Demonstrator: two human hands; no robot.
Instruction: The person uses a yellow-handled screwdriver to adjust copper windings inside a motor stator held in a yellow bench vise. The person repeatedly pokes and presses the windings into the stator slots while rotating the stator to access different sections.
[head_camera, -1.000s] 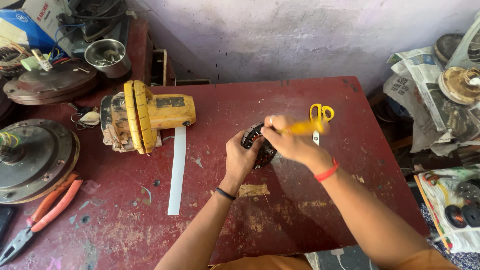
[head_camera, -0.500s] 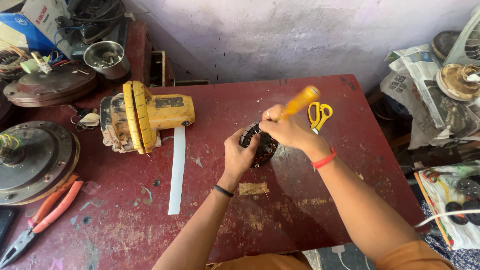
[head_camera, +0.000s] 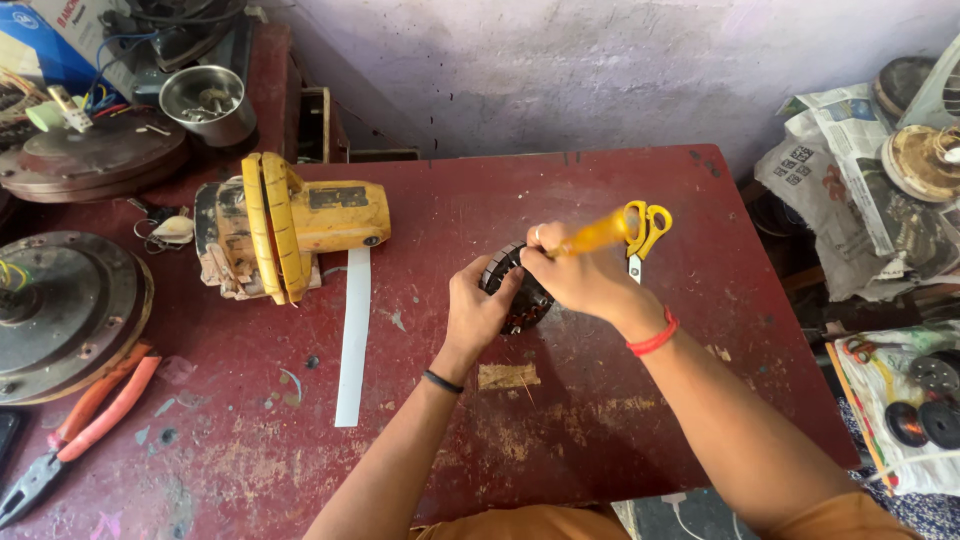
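On the red worktop (head_camera: 600, 420) the left hand (head_camera: 478, 312) cups a dark, ring-shaped motor stator (head_camera: 512, 290) from the near side, its fingers curled around the rim so that the part rests on the surface just ahead of the wrist. The right hand (head_camera: 578, 272) comes in from the other side, fingers pressed together in a fist around the yellow handle of a tool (head_camera: 592, 236) — likely a screwdriver, though its tip is hidden behind the knuckles and blurred. The handle slants up and to the right, away from the stator, so the working end seems aimed into the ring.

How far the work has got is hard to judge: the stator sits bare on the worktop, out of any housing, and the tool is applied to it, which suggests a middle stage. No loose wire or removed pieces show beside it, so what is done and what is left cannot be read off more closely.

Just beyond the right hand lie yellow-handled scissors (head_camera: 645, 232), touching nothing else. To the left — well apart from the hands — sit a worn yellow power tool (head_camera: 290, 225), a long white strip (head_camera: 352, 335) lying near it, and red-handled pliers (head_camera: 85, 425) near the worktop's left edge, beside a round grey motor housing (head_camera: 60, 310).
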